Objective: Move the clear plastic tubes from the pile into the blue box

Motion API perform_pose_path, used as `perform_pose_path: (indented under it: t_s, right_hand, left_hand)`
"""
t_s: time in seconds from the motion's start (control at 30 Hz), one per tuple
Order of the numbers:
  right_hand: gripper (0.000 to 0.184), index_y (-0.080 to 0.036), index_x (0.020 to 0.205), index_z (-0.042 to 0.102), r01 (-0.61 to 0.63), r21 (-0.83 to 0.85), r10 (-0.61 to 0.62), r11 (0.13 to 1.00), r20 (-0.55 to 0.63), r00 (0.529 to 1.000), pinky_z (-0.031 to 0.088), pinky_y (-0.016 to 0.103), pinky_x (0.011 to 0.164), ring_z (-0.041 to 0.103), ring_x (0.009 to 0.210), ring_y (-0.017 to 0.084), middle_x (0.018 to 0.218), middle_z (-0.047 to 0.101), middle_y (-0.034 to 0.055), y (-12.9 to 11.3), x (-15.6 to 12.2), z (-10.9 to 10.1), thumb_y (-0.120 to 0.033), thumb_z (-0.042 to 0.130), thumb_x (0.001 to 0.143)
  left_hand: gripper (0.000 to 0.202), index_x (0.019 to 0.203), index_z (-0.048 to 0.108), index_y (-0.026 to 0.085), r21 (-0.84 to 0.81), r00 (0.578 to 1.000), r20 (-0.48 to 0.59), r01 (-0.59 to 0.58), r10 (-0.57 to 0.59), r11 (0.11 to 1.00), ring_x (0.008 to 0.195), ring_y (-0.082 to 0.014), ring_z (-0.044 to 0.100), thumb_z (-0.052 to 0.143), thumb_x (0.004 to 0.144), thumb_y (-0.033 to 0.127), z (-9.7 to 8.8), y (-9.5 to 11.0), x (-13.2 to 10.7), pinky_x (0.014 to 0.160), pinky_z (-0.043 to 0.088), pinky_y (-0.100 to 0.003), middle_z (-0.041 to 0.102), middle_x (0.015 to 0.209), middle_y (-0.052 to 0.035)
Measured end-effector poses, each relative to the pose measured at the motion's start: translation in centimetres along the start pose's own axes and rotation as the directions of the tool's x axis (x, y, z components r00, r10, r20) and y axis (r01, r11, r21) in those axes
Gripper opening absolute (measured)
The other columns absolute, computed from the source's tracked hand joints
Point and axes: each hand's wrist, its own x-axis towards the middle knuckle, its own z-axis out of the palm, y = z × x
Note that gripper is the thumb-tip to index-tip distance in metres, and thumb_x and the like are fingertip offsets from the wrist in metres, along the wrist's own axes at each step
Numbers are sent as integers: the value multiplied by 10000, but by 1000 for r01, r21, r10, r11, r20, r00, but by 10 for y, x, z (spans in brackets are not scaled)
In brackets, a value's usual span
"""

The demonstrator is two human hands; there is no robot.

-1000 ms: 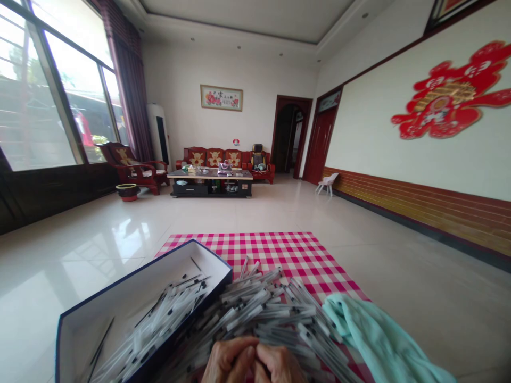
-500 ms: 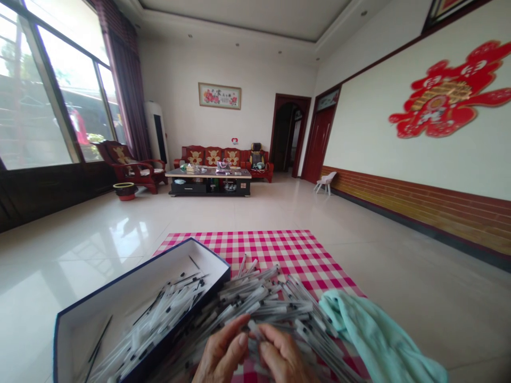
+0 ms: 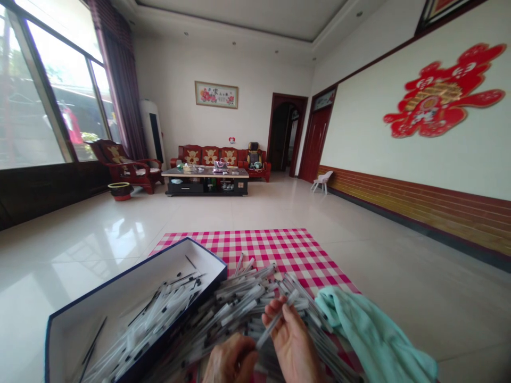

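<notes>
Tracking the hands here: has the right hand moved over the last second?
Yes. The right hand has lifted away from the left hand, forward over the tube pile toward the teal cloth, holding one tube.

Right hand (image 3: 293, 346) lifted off the pile (image 3: 239, 300), fingers (image 3: 274, 308) now pinching one tube (image 3: 268, 331), left hand (image 3: 233, 363) seemingly lower

text: none legible; framed picture (image 3: 216, 94): characters blurred; red wall ornament (image 3: 441, 99): unreadable

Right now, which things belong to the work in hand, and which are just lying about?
In hand: clear tube, pinched by right hand; left hand beside it; tube pile; blue box.
Lying about: mint cloth, coffee table, armchair, white stool.
</notes>
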Motion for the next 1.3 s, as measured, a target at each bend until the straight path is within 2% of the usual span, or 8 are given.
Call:
perform_pose_path:
  t_s: [0.1, 0.17, 0.4, 0.6, 0.83, 0.97, 1.17, 1.3]
  right_hand:
    - [273, -203, 916, 671, -18, -217, 31, 976, 53, 998, 529, 290, 679, 634, 873, 202, 905, 702, 38, 10, -3, -5, -366, 750, 713]
    - [288, -191, 915, 664, -44, -325, 74, 945, 81, 994, 521, 276, 626, 639, 789, 185, 894, 701, 41, 17, -6, -7, -373, 754, 709]
    - [369, -167, 876, 640, -115, -262, 126, 958, 26, 992, 525, 269, 620, 637, 641, 136, 756, 705, 13, 32, -7, -11, -370, 818, 625]
    - [324, -160, 860, 619, -137, -293, 152, 946, 29, 988, 521, 258, 578, 644, 619, 138, 716, 698, 14, 38, -4, -14, -384, 776, 686]
    - [268, -161, 809, 616, -158, -227, 176, 961, 60, 983, 520, 248, 600, 647, 615, 128, 694, 697, 12, 39, -4, -11, -366, 759, 713]
    - [275, -161, 796, 619, -162, -214, 180, 963, 67, 981, 519, 246, 600, 648, 616, 129, 688, 697, 9, 39, -5, -10, -372, 768, 699]
    - [276, -157, 804, 645, -170, -225, 186, 959, 51, 981, 521, 249, 612, 651, 631, 136, 699, 703, 14, 39, -8, -7, -367, 778, 686]
    - [255, -171, 822, 653, -162, -192, 176, 968, 58, 983, 526, 261, 629, 653, 650, 138, 733, 713, 11, 39, -8, -8, -339, 784, 684]
  left_hand:
    - [153, 844, 639, 223, -22, 989, -151, 3, -6, 1000, 510, -99, 552, 509, 869, 299, 0, -3, 2, 516, 423, -179, 621, 635, 24]
    - [129, 876, 629, 224, -61, 976, -217, -5, -8, 998, 540, -100, 581, 521, 870, 295, -1, -4, 3, 540, 439, -177, 636, 670, 24]
    - [163, 953, 639, 211, -76, 941, -334, -84, 54, 994, 617, -116, 649, 545, 868, 314, 7, -18, 0, 599, 508, -178, 683, 755, -5]
    - [154, 949, 634, 227, 53, 935, -336, -105, 117, 993, 688, -136, 672, 506, 891, 291, 2, -24, -3, 658, 536, -203, 687, 776, -12]
    - [132, 954, 592, 219, 126, 959, -235, -132, 159, 983, 675, -125, 678, 471, 908, 250, -1, -27, -5, 640, 536, -185, 690, 770, -6]
    - [211, 894, 576, 220, 161, 958, -255, -91, 130, 983, 616, -135, 657, 390, 940, 309, 5, -27, -6, 582, 514, -201, 669, 701, -8]
    - [353, 655, 493, 226, 280, 956, -250, -83, 156, 956, 451, -112, 549, 333, 959, 310, 0, -26, -2, 467, 415, -194, 549, 521, 22]
    - [353, 634, 475, 224, 214, 948, -301, -38, 103, 976, 397, -97, 504, 353, 951, 322, -1, -27, 0, 421, 377, -185, 511, 489, 42]
